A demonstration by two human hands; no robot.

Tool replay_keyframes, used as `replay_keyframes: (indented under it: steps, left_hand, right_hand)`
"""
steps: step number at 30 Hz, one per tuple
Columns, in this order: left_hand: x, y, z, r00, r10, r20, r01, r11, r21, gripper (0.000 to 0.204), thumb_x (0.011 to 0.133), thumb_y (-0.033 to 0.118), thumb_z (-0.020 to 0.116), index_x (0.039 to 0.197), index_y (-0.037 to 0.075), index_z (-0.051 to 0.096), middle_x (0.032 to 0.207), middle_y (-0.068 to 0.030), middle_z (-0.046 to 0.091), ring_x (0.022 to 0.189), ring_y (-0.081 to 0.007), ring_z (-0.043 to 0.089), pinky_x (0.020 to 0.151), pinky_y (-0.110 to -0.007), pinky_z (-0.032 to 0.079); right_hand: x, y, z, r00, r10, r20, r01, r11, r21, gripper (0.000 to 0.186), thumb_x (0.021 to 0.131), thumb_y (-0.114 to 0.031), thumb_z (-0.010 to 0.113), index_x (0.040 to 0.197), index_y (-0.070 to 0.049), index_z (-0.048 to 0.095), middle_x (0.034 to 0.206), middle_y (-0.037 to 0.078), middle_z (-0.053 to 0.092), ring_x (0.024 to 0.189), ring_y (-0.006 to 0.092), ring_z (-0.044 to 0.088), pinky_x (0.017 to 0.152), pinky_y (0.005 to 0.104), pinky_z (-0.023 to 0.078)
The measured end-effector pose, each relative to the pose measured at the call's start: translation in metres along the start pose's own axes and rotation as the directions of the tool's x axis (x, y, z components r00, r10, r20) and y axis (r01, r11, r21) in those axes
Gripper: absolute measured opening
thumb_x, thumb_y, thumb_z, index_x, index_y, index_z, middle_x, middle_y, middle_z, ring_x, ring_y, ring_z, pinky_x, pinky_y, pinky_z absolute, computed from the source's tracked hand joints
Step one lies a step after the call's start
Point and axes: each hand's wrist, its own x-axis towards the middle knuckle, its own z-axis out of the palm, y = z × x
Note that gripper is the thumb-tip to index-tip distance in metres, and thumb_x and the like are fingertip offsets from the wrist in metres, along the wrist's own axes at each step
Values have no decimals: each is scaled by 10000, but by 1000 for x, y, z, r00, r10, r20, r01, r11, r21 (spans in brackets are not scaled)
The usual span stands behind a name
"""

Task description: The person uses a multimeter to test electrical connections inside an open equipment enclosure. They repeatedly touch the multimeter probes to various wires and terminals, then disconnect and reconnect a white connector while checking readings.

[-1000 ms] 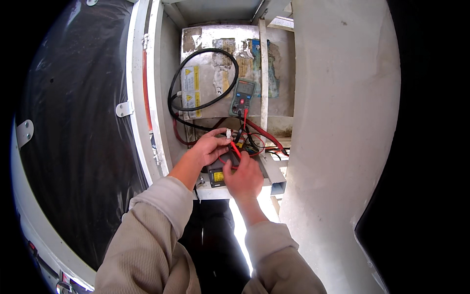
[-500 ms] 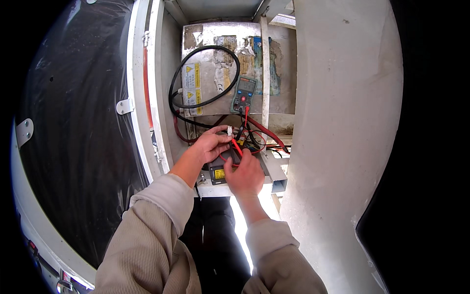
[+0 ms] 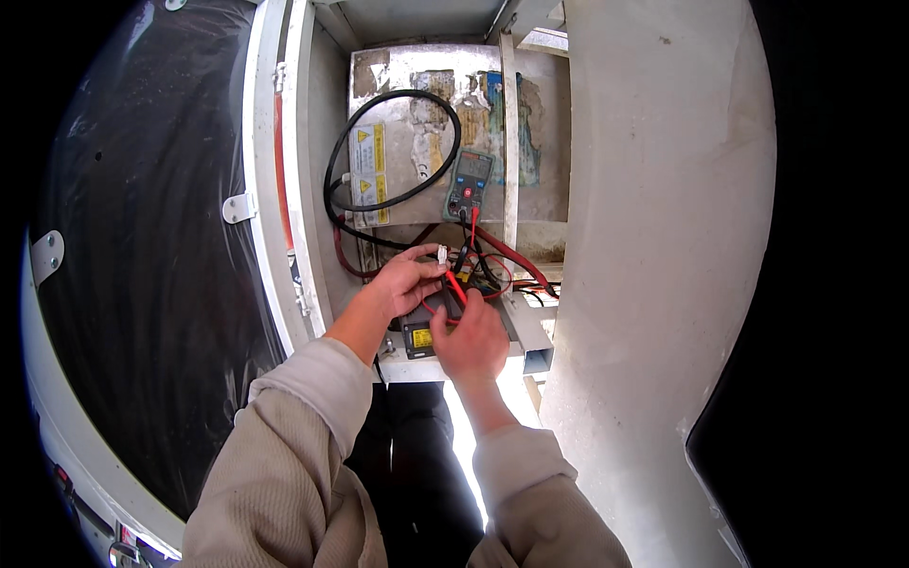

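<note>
Between the fingers of my left hand (image 3: 405, 283) is a small white plug connector (image 3: 442, 254), held upright. My right hand (image 3: 472, 339) grips the red and black test probes (image 3: 456, 288), their tips up against the connector's lower end; the exact contact is too small to make out. Just beyond my hands a multimeter (image 3: 469, 184) leans on the metal box, its red and black leads (image 3: 474, 227) running down toward my fingers. Below my left hand lies a dark box with a yellow label (image 3: 420, 338), partly covered by my right hand.
A worn silver metal box (image 3: 407, 71) fills the back of the white frame, with a looped black cable (image 3: 458, 133) over it. Thick red cables (image 3: 516, 252) cross behind my hands. A white upright bar (image 3: 511, 142) and a pale panel (image 3: 663, 237) stand to the right.
Almost nothing differs. The whole view has shifted very slightly to the left, while both hands keep the same hold on the connector and the probes.
</note>
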Motion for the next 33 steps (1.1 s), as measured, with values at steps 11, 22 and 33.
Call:
replay_keyframes:
  steps: [11, 22, 33]
  left_hand:
    - [0, 1, 1, 1000, 5, -9, -5, 1000, 11, 546, 882, -90, 569, 1378, 70, 407, 1137, -120, 632, 1035, -224, 632, 908, -343, 526]
    - [1, 0, 1, 1000, 1, 0, -1, 1000, 0, 528, 879, -80, 589, 1357, 67, 422, 1094, -117, 652, 1002, -211, 642, 868, -337, 533]
    - [0, 0, 1, 1000, -1, -3, 1, 1000, 22, 522, 882, -66, 591, 1359, 71, 429, 1103, -108, 652, 990, -202, 642, 857, -321, 528]
  right_hand:
    - [-1, 4, 2, 1000, -3, -11, 3, 1000, -9, 496, 827, -371, 635, 1188, -48, 527, 932, 126, 612, 875, 304, 615, 731, 435, 513]
    - [-1, 1, 1, 1000, 1, -11, -1, 1000, -13, 494, 825, -376, 635, 1188, -58, 529, 934, 129, 615, 879, 309, 618, 740, 440, 513]
    - [-1, 2, 4, 1000, 0, -7, 0, 1000, -26, 493, 823, -377, 636, 1183, -55, 533, 929, 124, 613, 873, 310, 620, 720, 443, 515]
